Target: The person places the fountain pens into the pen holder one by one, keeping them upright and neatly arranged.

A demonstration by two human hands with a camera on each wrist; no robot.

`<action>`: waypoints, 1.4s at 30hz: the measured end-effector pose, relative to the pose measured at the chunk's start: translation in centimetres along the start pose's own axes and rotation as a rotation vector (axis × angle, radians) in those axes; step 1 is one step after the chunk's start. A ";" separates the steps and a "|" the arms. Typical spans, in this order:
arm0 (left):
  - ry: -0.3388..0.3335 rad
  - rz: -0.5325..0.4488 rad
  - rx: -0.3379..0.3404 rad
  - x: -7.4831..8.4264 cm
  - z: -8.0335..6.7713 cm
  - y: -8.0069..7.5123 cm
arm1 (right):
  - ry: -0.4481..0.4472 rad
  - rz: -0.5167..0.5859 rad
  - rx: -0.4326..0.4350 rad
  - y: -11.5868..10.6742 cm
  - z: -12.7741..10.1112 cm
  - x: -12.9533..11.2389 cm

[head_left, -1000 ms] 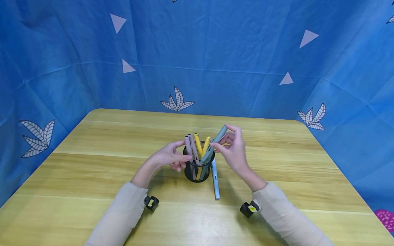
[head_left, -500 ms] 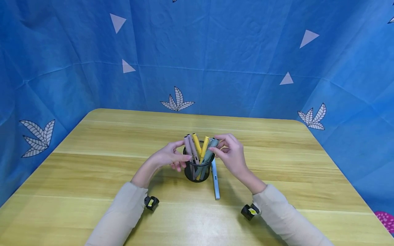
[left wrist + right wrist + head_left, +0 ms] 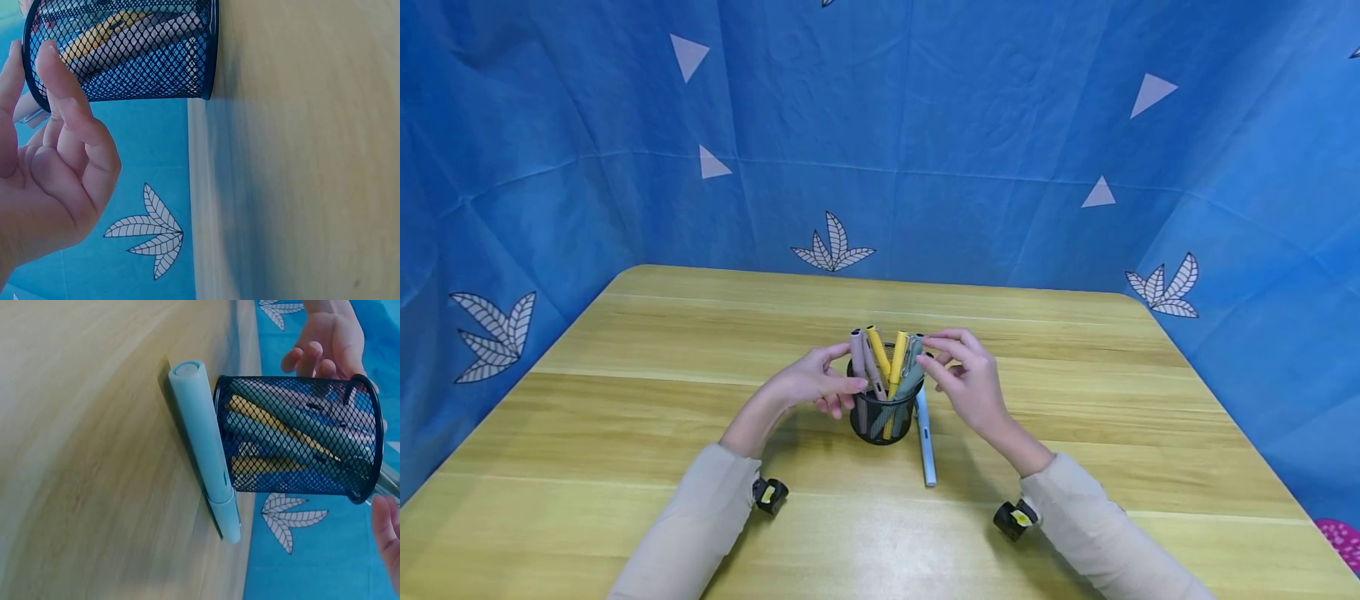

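A black mesh pen holder (image 3: 881, 421) stands upright on the table, with purple, yellow and grey-green pens in it. My left hand (image 3: 820, 379) holds its rim from the left, thumb in front; in the left wrist view, my left hand (image 3: 69, 150) reaches to the rim. At the opposite side, my right hand (image 3: 967, 375) has thumb and index finger at the top of a grey-green pen (image 3: 912, 379) that leans in the holder. The right wrist view shows only part of that hand, the thumb (image 3: 382, 519) close to the pen's end.
A light blue pen (image 3: 927, 446) lies on the wooden table (image 3: 700, 517) just right of the holder, its far end close to the holder's base. A blue patterned cloth (image 3: 895, 125) hangs behind the table and along its sides.
My right hand has come down with the grey-green pen, which has sunk into the holder among the others. My left hand has stayed at the rim. The light blue pen has not moved.
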State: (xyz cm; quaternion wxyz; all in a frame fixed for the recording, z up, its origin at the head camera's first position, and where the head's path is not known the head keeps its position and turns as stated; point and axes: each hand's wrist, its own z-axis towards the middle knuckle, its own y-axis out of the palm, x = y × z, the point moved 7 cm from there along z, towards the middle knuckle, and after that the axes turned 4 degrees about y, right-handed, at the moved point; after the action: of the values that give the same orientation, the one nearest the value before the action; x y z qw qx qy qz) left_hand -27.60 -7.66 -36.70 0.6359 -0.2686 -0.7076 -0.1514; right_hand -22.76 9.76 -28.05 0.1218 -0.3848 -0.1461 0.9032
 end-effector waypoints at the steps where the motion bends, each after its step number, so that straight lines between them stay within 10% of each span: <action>1: 0.001 -0.002 -0.001 0.0 0.0 0.0 | 0.010 0.011 0.003 -0.1 0.0 0.1; 42: -0.025 0.008 0.014 -0.1 -0.2 0.0 | 0.402 0.088 -0.162 0.3 -1.4 6.1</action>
State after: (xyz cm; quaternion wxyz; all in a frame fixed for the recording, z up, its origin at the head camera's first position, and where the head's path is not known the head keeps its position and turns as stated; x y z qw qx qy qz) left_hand -27.47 -7.79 -36.75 0.6295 -0.2689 -0.7153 -0.1407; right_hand -25.88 11.79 -33.08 0.0778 -0.5715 -0.1740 0.7981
